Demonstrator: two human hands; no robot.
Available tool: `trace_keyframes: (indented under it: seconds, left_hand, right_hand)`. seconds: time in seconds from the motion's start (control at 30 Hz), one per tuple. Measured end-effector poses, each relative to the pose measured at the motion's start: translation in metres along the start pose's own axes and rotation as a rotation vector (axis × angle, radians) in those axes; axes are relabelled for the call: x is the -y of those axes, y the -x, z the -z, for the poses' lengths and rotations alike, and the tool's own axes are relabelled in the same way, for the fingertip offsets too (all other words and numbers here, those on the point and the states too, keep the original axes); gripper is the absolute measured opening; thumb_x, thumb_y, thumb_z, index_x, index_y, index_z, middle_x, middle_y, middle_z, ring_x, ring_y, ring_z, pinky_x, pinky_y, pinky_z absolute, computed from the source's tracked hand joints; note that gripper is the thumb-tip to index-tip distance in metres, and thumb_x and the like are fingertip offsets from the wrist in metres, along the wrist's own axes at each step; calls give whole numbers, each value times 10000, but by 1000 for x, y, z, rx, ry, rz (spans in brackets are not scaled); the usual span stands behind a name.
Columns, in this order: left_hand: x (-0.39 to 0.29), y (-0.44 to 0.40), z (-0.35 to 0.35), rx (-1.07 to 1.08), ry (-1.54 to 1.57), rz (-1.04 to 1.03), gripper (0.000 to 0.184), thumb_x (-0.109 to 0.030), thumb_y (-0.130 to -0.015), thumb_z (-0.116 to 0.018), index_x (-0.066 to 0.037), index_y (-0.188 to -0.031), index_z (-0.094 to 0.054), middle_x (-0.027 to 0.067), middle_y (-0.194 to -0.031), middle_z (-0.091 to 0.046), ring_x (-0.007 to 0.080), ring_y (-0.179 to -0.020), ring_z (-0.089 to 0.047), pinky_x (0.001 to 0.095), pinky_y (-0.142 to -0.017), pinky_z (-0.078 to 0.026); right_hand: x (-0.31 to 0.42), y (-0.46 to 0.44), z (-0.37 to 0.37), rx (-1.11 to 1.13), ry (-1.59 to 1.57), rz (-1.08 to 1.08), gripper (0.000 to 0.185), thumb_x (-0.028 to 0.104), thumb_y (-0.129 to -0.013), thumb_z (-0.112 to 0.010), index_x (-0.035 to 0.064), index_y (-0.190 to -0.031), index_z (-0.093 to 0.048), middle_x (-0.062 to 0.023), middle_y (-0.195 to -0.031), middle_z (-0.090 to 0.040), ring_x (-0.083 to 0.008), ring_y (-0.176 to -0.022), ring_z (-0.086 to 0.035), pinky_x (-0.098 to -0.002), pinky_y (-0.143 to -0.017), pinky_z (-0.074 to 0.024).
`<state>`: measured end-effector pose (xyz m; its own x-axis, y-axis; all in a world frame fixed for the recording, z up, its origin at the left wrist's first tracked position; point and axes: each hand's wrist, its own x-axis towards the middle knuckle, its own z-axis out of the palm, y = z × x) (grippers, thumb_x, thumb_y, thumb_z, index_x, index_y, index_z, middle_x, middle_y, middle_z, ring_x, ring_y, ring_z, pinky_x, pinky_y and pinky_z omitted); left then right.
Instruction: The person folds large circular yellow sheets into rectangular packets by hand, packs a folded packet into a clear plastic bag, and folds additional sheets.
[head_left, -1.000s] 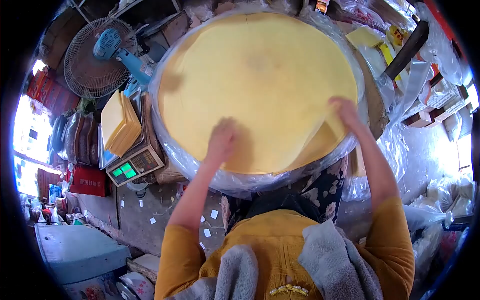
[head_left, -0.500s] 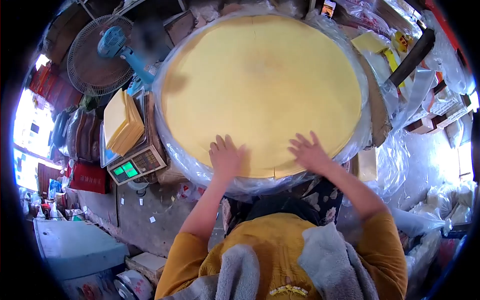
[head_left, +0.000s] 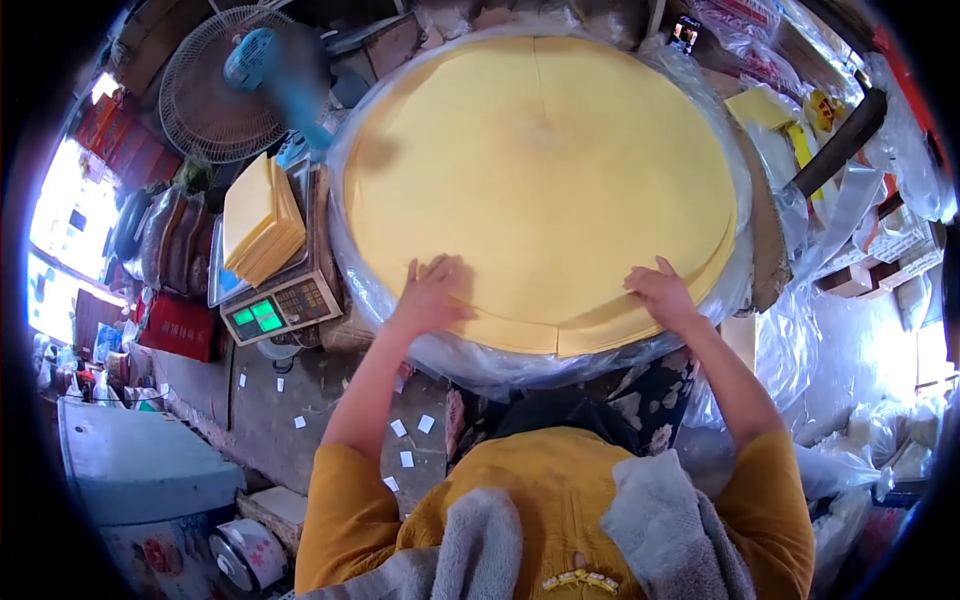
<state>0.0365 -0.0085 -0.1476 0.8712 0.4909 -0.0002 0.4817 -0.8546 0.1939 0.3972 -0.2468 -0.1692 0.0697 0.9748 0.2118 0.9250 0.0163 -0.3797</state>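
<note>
Two at near edge: bare left hand (head_left: 436, 295) & bare right hand (head_left: 660, 292), w/ wide, rounded, thin pale yellow sheet (head_left: 540, 200) stretching to the far side of both.
Sheet lie: flat in the main, long axis left-to-right in this wide view; ringed by clear, crinkled plastic film (head_left: 500, 370).
Near rim: crescent of lower yellow layer (head_left: 605, 338) shows on the near side of the sheet's edge, w/ short dark slit (head_left: 557, 340) approx. midway btwn hands; neither hand clearly nearer to it.
Left hand: open, fingers spread & a bit bent, on the sheet's near-left part; thumb side blurred.
Right hand: fingers part-curled at near-right edge, one finger raised; can't tell if edge is pinched.
Vs 0.5 s ago: right hand was flat w/ fingers splayed, now curled & farther right; left hand was also flatter. Sheet's near edge now sits back from the rim, so more of the lower layer shows. Whole view has shifted a bit too.
Off left: grey digital scale w/ green display (head_left: 290, 306), carrying stack of folded yellow sheets (head_left: 255, 225).
</note>
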Motion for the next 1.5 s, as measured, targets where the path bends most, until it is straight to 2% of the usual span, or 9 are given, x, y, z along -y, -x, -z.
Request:
trace_keyframes:
  seconds: [0.13,0.23,0.37,0.73,0.83,1.0,1.2,1.37,1.5]
  left_hand:
    - [61,-23,8,69,111,123,416,-233,-770,-673,-105,-1145,-545,61,-1204,-554,241,-1169,-480,540,-976,-300]
    - [64,-53,18,-71,180,181,400,-213,-777,-645,-143,-1159,-545,66,-1168,-553,242,-1118,-496,523,-864,-358]
    - [11,-88,24,-658,-97,93,428,-264,-807,-622,-177,-1214,-524,82,-1264,-488,275,-1205,-424,559,-891,-351]
    - [-9,-119,-47,-206,17,304,639,-601,-865,-399,-210,-1370,-400,78,-1477,-287,406,-1368,-165,697,-1023,-78]
    - [-13,-120,-48,-210,40,286,654,-613,-869,-376,-210,-1385,-382,75,-1486,-270,406,-1375,-142,692,-1030,-58]
    - [-6,-126,-64,-238,55,264,646,-614,-863,-374,-207,-1364,-403,71,-1492,-251,389,-1384,-108,693,-1028,-17]
    - [95,-85,-59,-528,-122,252,525,-453,-852,-499,-184,-1302,-471,74,-1375,-412,293,-1252,-378,491,-1041,-269]
    - [149,-69,-17,-229,-192,420,439,-473,-876,-449,-317,-1285,-491,-21,-1390,-433,226,-1305,-362,669,-1028,-100]
    - [147,-142,34,-254,-28,319,264,-170,-777,-623,-133,-1039,-624,80,-1149,-604,253,-1157,-508,581,-1016,-293]
  right_hand:
    - [-11,-11,34,-23,-373,-617,207,214,-819,-615,23,-743,-590,-73,-630,-570,-216,-676,-593,-335,-702,-464]
    - [-42,-13,41,-33,-333,-597,297,279,-790,-644,13,-686,-563,-98,-561,-513,-197,-534,-505,-335,-548,-421]
    - [-56,-29,34,-71,-119,-627,289,287,-766,-655,13,-709,-581,-121,-602,-538,-216,-567,-528,-362,-578,-431]
    - [-45,-60,36,110,142,-724,303,230,-808,-550,13,-1009,-618,-239,-1002,-606,-377,-962,-568,-455,-847,-432]
    - [-40,-69,-4,-251,281,-279,389,178,-857,-502,61,-1227,-523,-222,-1234,-522,-370,-1176,-461,-437,-1015,-331]
    - [44,-104,-50,76,319,-66,446,149,-925,-424,117,-1367,-376,-100,-1456,-314,-287,-1367,-242,-522,-1094,-162]
    - [-37,-49,-26,-23,423,-293,411,161,-942,-411,119,-1351,-389,-89,-1459,-305,-280,-1371,-235,-544,-1087,-160]
    - [-73,-21,32,-7,383,-462,398,133,-903,-480,61,-1293,-445,-126,-1406,-380,-306,-1313,-332,-483,-1069,-253]
    - [-104,-69,54,-122,263,-412,403,89,-860,-535,0,-1249,-475,-185,-1338,-445,-333,-1218,-443,-386,-1018,-367]
